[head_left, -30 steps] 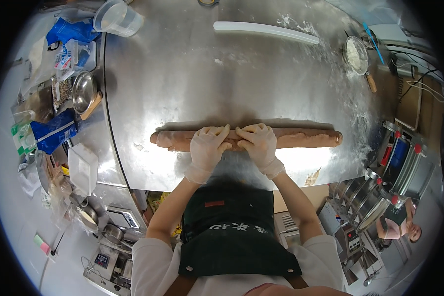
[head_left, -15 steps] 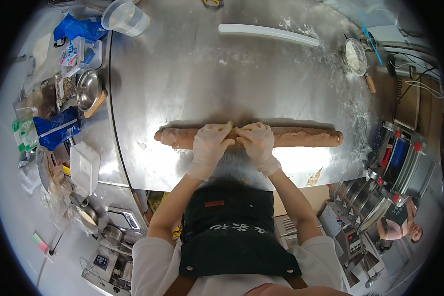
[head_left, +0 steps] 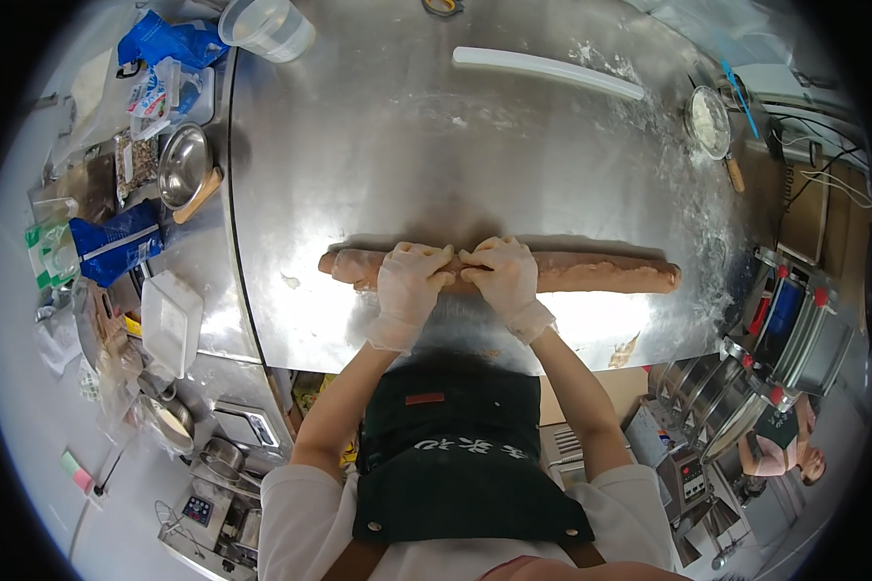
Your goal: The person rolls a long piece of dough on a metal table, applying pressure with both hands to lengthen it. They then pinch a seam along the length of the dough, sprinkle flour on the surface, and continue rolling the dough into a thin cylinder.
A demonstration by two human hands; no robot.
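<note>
Under both hands (head_left: 412,283) (gloved), brown dough (head_left: 606,272)

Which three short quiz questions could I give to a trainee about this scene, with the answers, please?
1. True or false: the left hand and the right hand both touch the long brown roll.
2. What covers both hands: (a) nothing, (b) translucent gloves, (c) oven mitts?
3. Fill in: the round metal bowl lies to the ___ of the brown roll.

Key: 1. True. 2. (b). 3. Left.
</note>
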